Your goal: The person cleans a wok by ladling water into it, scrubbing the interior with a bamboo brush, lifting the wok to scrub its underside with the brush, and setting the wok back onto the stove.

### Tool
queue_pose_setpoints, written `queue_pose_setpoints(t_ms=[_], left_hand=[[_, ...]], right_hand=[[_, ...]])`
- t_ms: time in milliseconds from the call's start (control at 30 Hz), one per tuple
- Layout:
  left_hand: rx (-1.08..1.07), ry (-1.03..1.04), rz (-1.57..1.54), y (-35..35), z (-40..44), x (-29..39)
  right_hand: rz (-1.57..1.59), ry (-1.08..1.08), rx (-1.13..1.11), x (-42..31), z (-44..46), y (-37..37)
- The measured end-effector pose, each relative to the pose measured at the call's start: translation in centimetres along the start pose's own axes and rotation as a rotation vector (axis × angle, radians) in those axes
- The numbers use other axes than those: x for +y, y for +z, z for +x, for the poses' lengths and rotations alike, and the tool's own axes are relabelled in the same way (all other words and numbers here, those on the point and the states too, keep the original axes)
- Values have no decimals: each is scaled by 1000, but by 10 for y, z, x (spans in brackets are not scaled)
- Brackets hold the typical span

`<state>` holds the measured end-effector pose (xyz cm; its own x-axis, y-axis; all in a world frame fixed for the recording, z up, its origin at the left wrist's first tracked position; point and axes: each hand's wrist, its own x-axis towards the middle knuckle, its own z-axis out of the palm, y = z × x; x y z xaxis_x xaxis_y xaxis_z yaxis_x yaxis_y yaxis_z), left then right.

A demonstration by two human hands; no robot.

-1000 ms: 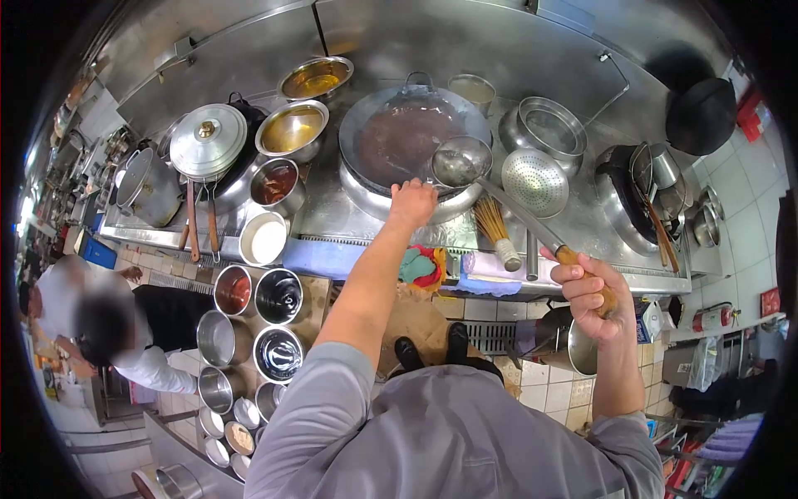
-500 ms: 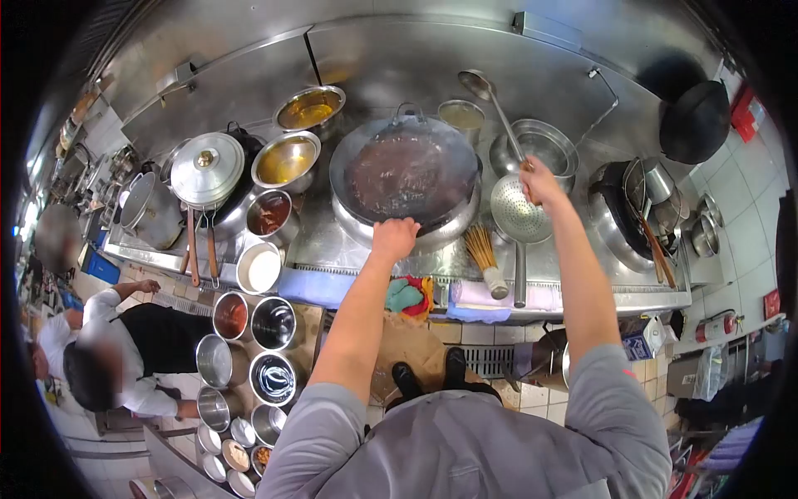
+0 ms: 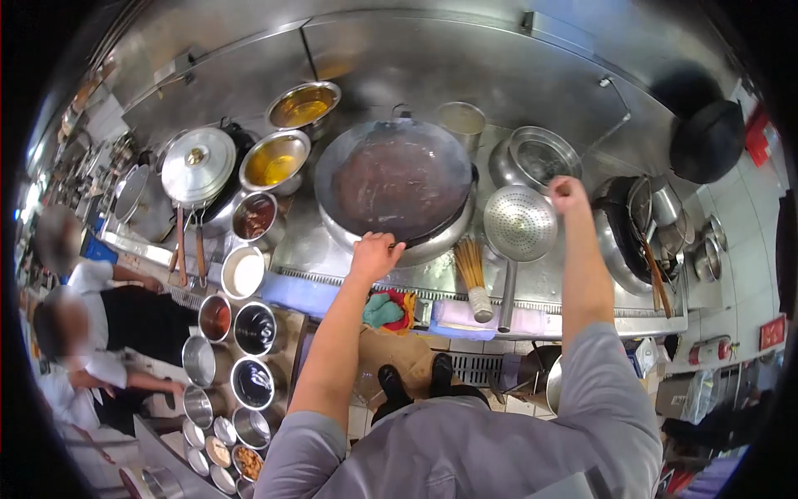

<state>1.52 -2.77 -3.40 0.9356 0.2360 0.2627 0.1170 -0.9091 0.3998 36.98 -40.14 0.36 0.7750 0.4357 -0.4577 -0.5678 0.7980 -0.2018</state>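
My left hand (image 3: 376,254) has its fingers over the near rim of a large dark wok (image 3: 399,179) holding reddish-brown liquid. The wok sits slightly tilted on a round metal burner ring. My right hand (image 3: 568,193) is closed at the near right edge of a steel pot (image 3: 511,162) of water; what it grips is hidden. Just left of that hand lies a perforated strainer (image 3: 520,223), its handle toward me. A bamboo brush (image 3: 474,279) rests between strainer and wok.
Steel bowls of yellow liquid (image 3: 274,163) stand left of the wok, beside a lidded pot (image 3: 198,166). Several containers (image 3: 252,382) fill the lower left. Two co-workers (image 3: 62,324) are at the far left. More woks (image 3: 619,233) sit at the right.
My right hand first reached forward and right with the ladle, then came down to the water pot's edge; the ladle no longer shows clearly. My left hand went from beside the wok onto its rim.
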Motion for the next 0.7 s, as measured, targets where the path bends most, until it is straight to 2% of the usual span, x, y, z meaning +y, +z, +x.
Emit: queue_pose_setpoints(t_ms=[33,133,167,200,267,333,467,533,633,700], left_hand=[[9,13,23,3,1,-1],[79,19,73,9,-1,-1],[125,35,95,10,0,1],[132,26,95,11,0,2],[241,54,107,13,-1,3],[239,39,108,14,-1,3],[204,31,70,8,-2,5],[97,-5,66,8,-2,4],[217,64,31,13,-2,-1],[170,76,5,18,0,-6]], right_hand=[[102,32,-11,-19,15,-6],[234,81,-166,-5,-43,23],[153,35,-213,8,-69,34],[299,148,-258,6,-83,39],[350,172,-310,19,-116,52],[403,233,-352,45,-160,72],[373,179,-390,112,-245,101],[368,173,-422,138,-270,99],[348,208,-416,179,-310,100],[324,245,-383,201,-329,94]])
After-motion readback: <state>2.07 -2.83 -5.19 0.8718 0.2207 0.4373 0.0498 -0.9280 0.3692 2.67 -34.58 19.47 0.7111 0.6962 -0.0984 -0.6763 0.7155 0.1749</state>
